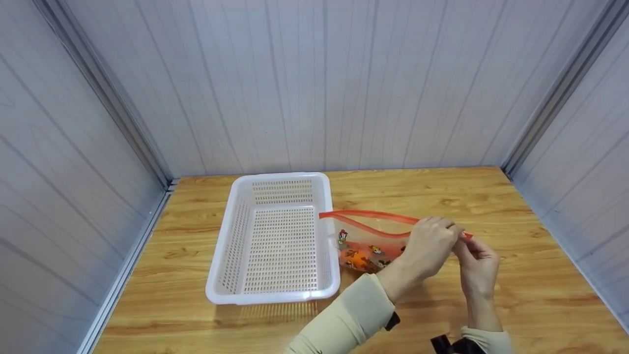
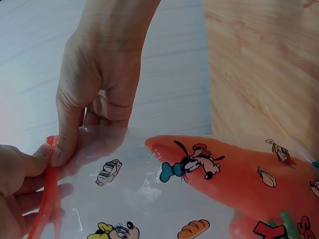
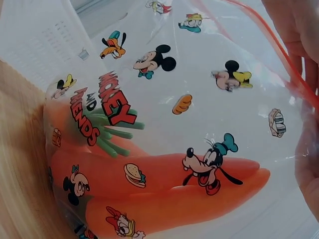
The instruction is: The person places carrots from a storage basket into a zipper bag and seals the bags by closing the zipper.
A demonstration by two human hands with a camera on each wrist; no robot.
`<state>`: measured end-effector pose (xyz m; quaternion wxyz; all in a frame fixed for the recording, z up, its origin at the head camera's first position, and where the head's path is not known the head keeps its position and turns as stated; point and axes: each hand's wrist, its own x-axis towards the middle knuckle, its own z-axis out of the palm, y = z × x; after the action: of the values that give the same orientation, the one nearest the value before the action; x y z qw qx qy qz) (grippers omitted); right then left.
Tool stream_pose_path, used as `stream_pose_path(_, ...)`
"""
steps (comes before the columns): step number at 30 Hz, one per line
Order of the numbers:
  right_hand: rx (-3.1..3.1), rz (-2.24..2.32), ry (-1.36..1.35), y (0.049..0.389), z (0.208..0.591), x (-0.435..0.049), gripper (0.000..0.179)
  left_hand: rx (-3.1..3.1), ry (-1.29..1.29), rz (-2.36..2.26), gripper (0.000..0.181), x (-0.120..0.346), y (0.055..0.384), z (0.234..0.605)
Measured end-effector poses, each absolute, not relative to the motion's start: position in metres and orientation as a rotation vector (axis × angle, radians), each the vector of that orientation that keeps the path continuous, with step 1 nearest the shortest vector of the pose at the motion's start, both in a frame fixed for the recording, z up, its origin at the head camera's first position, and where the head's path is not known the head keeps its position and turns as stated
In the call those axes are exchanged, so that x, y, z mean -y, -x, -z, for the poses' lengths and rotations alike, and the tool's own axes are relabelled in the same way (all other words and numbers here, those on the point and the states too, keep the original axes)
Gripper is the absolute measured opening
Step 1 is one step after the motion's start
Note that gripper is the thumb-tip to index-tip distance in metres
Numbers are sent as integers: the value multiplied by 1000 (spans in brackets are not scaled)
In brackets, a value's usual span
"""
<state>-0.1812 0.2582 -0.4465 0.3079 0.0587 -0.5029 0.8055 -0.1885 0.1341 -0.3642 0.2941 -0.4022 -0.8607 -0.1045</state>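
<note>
A clear zip bag point(image 1: 378, 246) with a red zip strip and printed cartoon figures hangs beside a white basket. Inside it lie orange-red carrots point(image 3: 179, 204) with green stem tops point(image 3: 112, 134). On the left side of the bag, the two red edges of the mouth stand apart in the head view. My left hand point(image 1: 430, 246) pinches the red strip toward its right end. My right hand point(image 1: 476, 270) pinches the strip's right corner, close against the left hand. Some fingertips are hidden behind the left hand in the head view.
The white plastic basket point(image 1: 221, 255) stands left of the bag, its slotted floor bare. Both rest over a wood-grain table point(image 1: 177, 275). Pale panel walls point(image 1: 314, 88) enclose the back and both sides.
</note>
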Motion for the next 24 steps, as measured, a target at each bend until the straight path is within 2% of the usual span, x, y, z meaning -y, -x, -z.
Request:
stream_pose_path(2,1292,-2168,-236,183,450,-260,9,2299,1058,316,15,-134,190,365)
stream_pose_path(4,1243,-2216,-375,191,464,-270,10,2316,1046,358,16,-136,195,371)
stream_pose_path(7,1192,-2253,-467,200,480,-280,22,2354,1031,382,18,-137,200,376)
stream_pose_path(9,1164,-2284,-571,209,496,-291,21,2372,1035,398,18,-136,199,375)
stream_pose_path(16,1233,-2156,-544,194,464,-268,26,2395,1048,453,13,-129,200,371)
stream_pose_path(19,1191,-2170,-611,192,457,-262,19,2421,1038,452,16,-126,200,370)
stream_pose_path(24,1153,-2163,-511,184,443,-249,13,2424,1026,434,17,-125,200,370)
